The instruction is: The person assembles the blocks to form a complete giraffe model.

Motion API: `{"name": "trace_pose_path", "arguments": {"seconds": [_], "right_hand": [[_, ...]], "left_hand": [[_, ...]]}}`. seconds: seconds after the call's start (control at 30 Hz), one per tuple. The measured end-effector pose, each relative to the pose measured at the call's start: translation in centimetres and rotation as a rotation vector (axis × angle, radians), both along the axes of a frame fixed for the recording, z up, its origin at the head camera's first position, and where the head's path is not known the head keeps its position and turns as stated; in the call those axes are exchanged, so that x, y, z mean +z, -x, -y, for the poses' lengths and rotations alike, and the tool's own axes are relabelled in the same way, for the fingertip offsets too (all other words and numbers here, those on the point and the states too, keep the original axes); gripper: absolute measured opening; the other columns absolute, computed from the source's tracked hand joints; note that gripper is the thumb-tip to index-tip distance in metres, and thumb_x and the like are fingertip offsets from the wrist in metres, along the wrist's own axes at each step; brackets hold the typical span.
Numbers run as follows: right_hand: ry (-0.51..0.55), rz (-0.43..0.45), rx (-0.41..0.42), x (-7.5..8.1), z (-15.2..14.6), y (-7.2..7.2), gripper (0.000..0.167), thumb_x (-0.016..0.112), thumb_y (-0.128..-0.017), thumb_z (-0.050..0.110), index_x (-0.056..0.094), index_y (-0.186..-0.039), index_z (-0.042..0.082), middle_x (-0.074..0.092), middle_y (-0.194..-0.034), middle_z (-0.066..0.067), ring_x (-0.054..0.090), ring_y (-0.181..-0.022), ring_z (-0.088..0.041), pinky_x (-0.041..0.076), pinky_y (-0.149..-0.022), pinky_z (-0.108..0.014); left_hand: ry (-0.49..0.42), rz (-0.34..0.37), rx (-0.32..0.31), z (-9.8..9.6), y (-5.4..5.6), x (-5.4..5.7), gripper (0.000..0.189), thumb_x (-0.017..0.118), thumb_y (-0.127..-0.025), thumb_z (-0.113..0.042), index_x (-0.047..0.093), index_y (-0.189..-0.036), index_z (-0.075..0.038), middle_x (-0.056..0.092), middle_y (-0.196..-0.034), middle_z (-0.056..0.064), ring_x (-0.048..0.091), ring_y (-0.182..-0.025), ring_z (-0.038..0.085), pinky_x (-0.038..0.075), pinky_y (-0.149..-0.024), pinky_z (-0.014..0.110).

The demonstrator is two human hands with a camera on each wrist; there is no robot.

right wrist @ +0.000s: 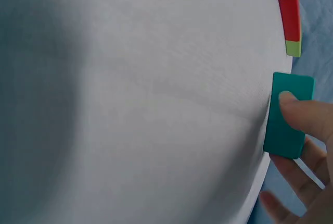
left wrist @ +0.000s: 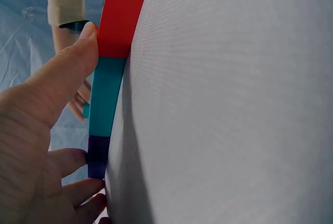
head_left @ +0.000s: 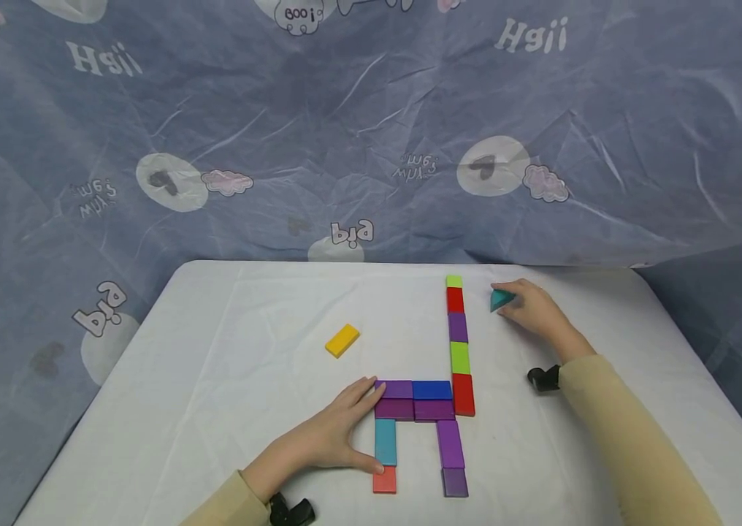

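Note:
Between thumb and fingers my right hand (head_left: 534,310) pinches a teal block (right wrist: 289,114), to the right of a column's far end. Its thumb lies on the block's broad face in the right wrist view. My left hand (head_left: 328,431) spreads along the left side of the laid-out blocks. Its thumb touches where a light-blue block (head_left: 385,442) meets an orange-red block (head_left: 384,481); its fingertips rest at a purple block (head_left: 397,389). A blue block (head_left: 432,390) adjoins that one, with darker purple blocks (head_left: 433,410) along their near side.
The column runs away from me, from a red block (head_left: 464,395) to a small lime block (head_left: 453,281). Purple blocks (head_left: 451,444) form a right leg. A yellow block (head_left: 342,341) lies apart on the white table (head_left: 266,307). Blue printed cloth (head_left: 345,131) hangs behind.

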State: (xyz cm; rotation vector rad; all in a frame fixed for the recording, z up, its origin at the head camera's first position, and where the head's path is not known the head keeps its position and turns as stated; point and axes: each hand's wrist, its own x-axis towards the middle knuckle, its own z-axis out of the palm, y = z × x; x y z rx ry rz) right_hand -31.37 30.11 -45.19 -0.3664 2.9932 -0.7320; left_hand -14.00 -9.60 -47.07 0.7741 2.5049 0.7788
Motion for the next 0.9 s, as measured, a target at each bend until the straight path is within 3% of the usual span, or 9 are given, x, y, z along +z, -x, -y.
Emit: {"name": "trace_pose_path", "arguments": {"seconds": [0.23,0.47,0.9], "right_hand": [[-0.039,-0.067,-0.095,-0.2,1.3,0.5,0.042,0.067,-0.093,0.014,0.059,-0.131,0.001,0.061,-0.119,-0.025,0.058,-0.106,-0.040,0.045,-0.097,-0.058],[-0.041,-0.109,-0.172,-0.2,3.3,1.5,0.044,0.063,-0.094,0.006,0.054,-0.136,-0.004,0.055,-0.131,-0.030,0.053,-0.120,-0.046,0.042,-0.104,-0.058],[-0.021,-0.093,-0.192,-0.5,4.9,2.4,0.046,0.059,-0.095,0.001,0.052,-0.140,0.000,0.054,-0.134,-0.027,0.052,-0.121,-0.043,0.040,-0.109,-0.056]], "left_hand": [[0.004,0.009,-0.002,0.1,0.0,-0.2,0.114,0.081,-0.071,-0.059,0.018,-0.159,-0.023,0.012,-0.166,0.002,0.012,-0.153,0.024,0.029,-0.119,0.051],[0.002,0.004,-0.003,0.1,0.1,-0.2,0.114,0.081,-0.071,-0.058,0.018,-0.159,-0.023,0.010,-0.167,0.002,0.011,-0.154,0.024,0.028,-0.119,0.051],[0.014,0.003,0.000,0.1,0.1,-0.1,0.114,0.081,-0.071,-0.058,0.018,-0.159,-0.022,0.010,-0.167,0.003,0.011,-0.154,0.024,0.027,-0.120,0.051]]}}
